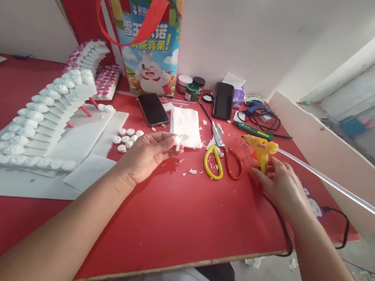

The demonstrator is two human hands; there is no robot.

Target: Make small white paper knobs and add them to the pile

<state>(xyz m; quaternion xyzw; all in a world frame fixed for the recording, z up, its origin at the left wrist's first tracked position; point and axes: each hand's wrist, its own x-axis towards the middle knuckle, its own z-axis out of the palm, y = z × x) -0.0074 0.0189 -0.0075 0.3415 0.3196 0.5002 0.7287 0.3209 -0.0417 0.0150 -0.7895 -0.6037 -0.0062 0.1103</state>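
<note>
A: Item, left hand (148,154): pinches a small white piece (177,143) above the counter's (171,220) middle.
B: Right hand (279,185)?
A: Fingers partly closed against the yellow glue gun (261,148), standing near the right edge beside the scissors (221,155).
B: Step?
A: Likely gluing; next calls for nozzle meeting piece.

The table (178,220) is smooth, matt red board. The scissors (221,155) have shiny metal blades and glossy plastic handles. The glue gun (261,149) is yellow plastic.
</note>
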